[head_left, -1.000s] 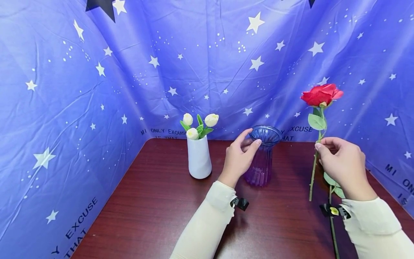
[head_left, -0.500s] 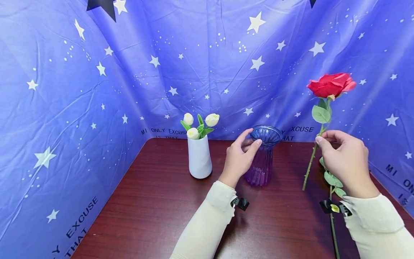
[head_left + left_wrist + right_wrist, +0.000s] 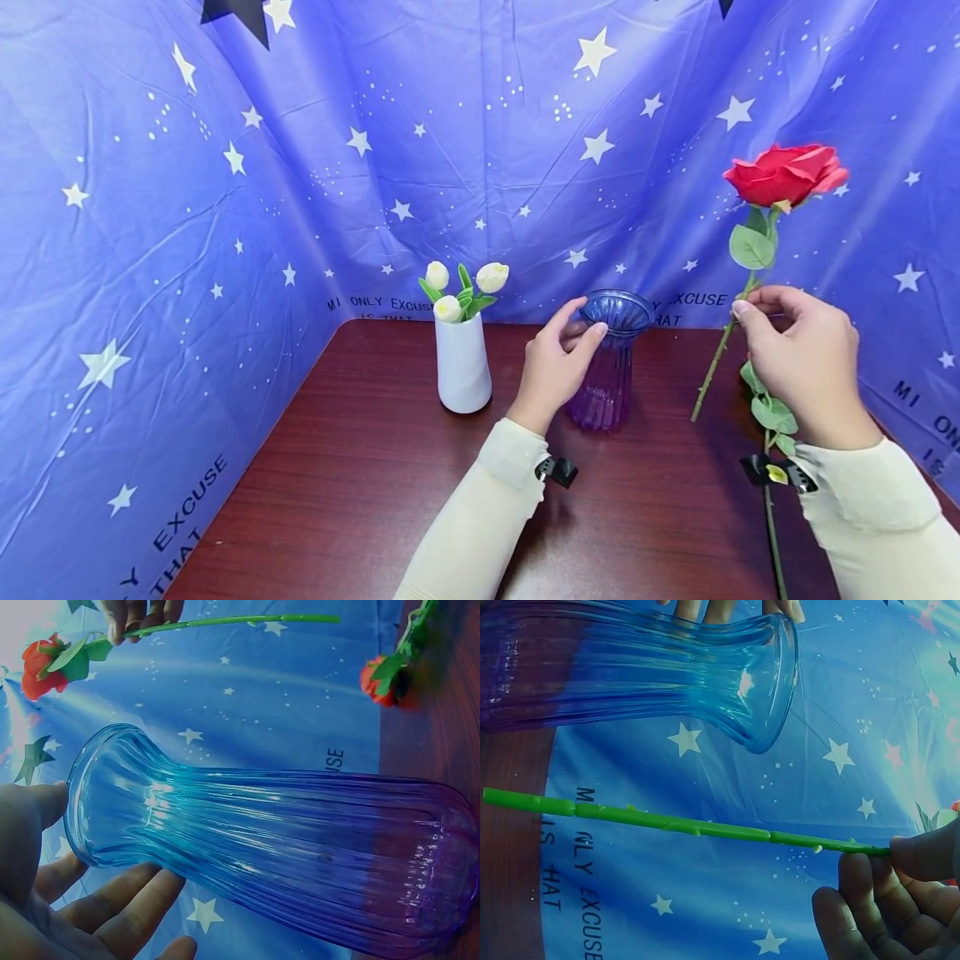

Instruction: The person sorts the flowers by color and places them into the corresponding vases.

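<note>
A ribbed glass vase (image 3: 603, 375), blue at the top and purple below, stands upright on the table. My left hand (image 3: 553, 367) holds it lightly by the flared rim, thumb on the near side and fingers behind; the left wrist view puts the fingertips (image 3: 169, 885) against the neck. Right of the vase, my right hand (image 3: 806, 358) pinches the green stem of a red rose (image 3: 787, 175) between thumb and fingers. The rose is in the air, bloom up, its bare stem (image 3: 660, 820) slanting down towards the vase. Its bloom is mostly out of the right wrist view.
A second rose's leafy stem (image 3: 768, 500) lies on the table (image 3: 337, 500) under my right wrist; its red bloom (image 3: 379, 681) shows in the left wrist view. A white vase (image 3: 462, 367) with white tulips (image 3: 491, 277) stands left. Starry blue cloth (image 3: 450, 125) surrounds the table.
My right hand has risen slightly with the rose. The bloom has moved up and right, while the stem's lower end has swung up and left towards the vase. My left hand stays put.
</note>
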`<state>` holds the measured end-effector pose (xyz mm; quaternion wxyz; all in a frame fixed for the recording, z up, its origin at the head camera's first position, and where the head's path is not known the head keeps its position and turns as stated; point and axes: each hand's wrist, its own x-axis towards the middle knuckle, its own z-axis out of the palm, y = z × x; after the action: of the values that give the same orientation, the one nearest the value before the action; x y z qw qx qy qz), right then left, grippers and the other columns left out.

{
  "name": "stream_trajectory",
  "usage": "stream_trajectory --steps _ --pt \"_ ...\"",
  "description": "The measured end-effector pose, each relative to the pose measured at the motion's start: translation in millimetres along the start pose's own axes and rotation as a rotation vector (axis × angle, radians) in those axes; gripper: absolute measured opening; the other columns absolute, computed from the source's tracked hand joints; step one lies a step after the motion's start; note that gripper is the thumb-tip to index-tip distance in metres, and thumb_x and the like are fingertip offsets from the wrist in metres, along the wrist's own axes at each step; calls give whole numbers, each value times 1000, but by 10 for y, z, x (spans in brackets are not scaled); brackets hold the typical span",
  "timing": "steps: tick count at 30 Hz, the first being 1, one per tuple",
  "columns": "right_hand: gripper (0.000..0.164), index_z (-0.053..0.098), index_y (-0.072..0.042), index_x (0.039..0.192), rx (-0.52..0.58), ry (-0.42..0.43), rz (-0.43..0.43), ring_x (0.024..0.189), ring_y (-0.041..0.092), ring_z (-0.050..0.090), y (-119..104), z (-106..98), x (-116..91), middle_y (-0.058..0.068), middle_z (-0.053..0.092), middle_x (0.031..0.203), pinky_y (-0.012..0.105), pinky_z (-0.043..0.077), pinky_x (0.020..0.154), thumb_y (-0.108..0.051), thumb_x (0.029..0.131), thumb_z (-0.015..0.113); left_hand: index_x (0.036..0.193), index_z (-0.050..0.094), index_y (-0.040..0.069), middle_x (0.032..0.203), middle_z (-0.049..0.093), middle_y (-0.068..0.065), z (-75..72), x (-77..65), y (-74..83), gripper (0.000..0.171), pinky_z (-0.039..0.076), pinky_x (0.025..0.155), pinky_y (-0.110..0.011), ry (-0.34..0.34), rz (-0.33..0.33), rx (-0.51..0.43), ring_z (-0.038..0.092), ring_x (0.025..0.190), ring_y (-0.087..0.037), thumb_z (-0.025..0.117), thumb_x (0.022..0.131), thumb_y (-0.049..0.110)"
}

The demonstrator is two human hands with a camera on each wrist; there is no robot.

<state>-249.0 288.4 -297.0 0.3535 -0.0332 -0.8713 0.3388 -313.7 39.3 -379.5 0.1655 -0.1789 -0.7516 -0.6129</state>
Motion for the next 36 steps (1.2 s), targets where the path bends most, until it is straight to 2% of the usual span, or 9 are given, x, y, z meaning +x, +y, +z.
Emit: stream_trajectory --steps 7,11,17,28,33,36 --pt "26 76 -10 103 28 18 15 44 -13 53 -54 -1 2 -43 50 61 15 35 64 -34 97 66 146 58 34 115 77 0 -1 1 6 54 59 87 -24 0 0 -3 74 98 -3 68 96 53" --pt "25 76 -10 99 50 63 9 51 -15 51 -64 22 0 -40 51 61 18 33 67 -33 96 67 145 58 36 115 77 0 0 4 -1 52 59 86 -23 2 7 2 74 98 -3 68 97 52" --pt "24 77 -8 98 92 115 2 56 -15 50 -88 29 12 -37 53 63 18 33 67 -30 95 69 147 58 30 115 77 -2 3 1 0 56 59 87 -24 -2 17 11 74 98 -1 66 97 53" --pt "19 75 -11 96 136 127 9 47 -9 51 -171 -23 36 -31 59 64 15 38 58 -29 95 70 148 57 30 117 77 -2 11 -4 -9 56 59 87 -24 -2 8 20 73 99 -1 66 98 54" --pt "15 74 -14 95 160 139 8 45 -8 53 -194 -34 52 -31 60 65 14 39 52 -28 94 71 147 57 31 116 77 -1 9 2 -7 55 59 87 -23 1 8 24 73 98 0 66 97 54" --pt "12 74 -15 95 168 146 6 47 -10 53 -214 -41 58 -31 61 66 14 38 53 -27 94 71 147 57 32 116 77 0 2 -2 -3 55 58 87 -23 1 7 28 73 97 1 66 97 54"
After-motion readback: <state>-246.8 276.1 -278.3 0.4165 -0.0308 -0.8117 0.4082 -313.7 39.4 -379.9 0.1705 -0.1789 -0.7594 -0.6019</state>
